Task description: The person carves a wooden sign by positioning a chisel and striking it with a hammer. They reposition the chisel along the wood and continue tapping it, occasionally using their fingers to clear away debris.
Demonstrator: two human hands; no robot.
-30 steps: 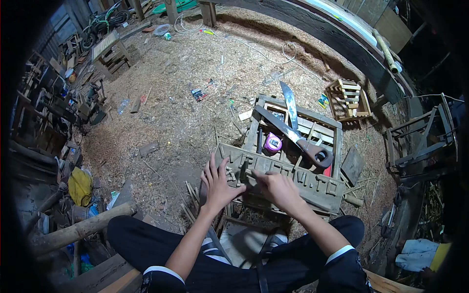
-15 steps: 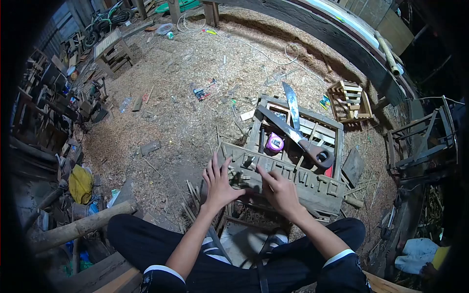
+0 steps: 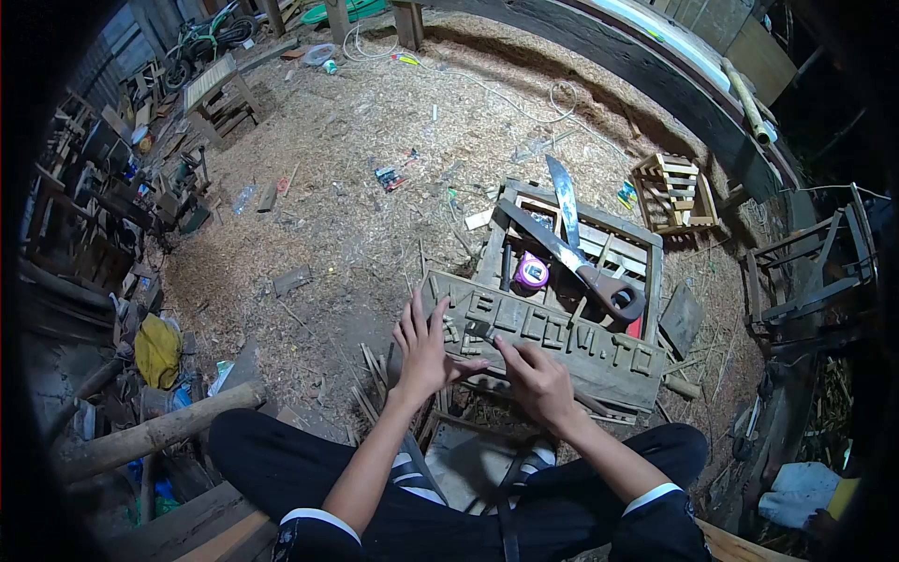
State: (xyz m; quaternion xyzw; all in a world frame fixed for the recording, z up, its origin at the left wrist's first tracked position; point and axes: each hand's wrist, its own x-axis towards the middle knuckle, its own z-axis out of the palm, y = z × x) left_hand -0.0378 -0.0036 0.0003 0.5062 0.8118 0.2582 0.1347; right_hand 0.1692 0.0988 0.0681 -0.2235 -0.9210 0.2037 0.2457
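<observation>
A wooden board (image 3: 599, 377) with raised wooden letters lies in front of my knees. My left hand (image 3: 423, 354) is over its left end, fingers spread, with nothing in it. My right hand (image 3: 540, 379) is closed round a small tool with a dark flat blade (image 3: 480, 330), whose tip is at the letters; its handle is mostly hidden in the fingers. Just beyond the board, a slatted wooden frame (image 3: 653, 281) carries a handsaw (image 3: 611, 292), a broad blade (image 3: 564, 201) and a pink tape measure (image 3: 532, 272).
A small slatted crate (image 3: 676, 192) sits at the right, near a wooden frame stand (image 3: 813, 272). A round pole (image 3: 159, 433) lies by my left knee. Wood shavings cover the ground (image 3: 356, 187). A wooden stool (image 3: 213, 84) stands at the back left.
My right hand has moved slightly down and the blade now lies lower over the letters, uncovering more of them. My left hand stays spread near the board's left end. The view has shifted slightly.
</observation>
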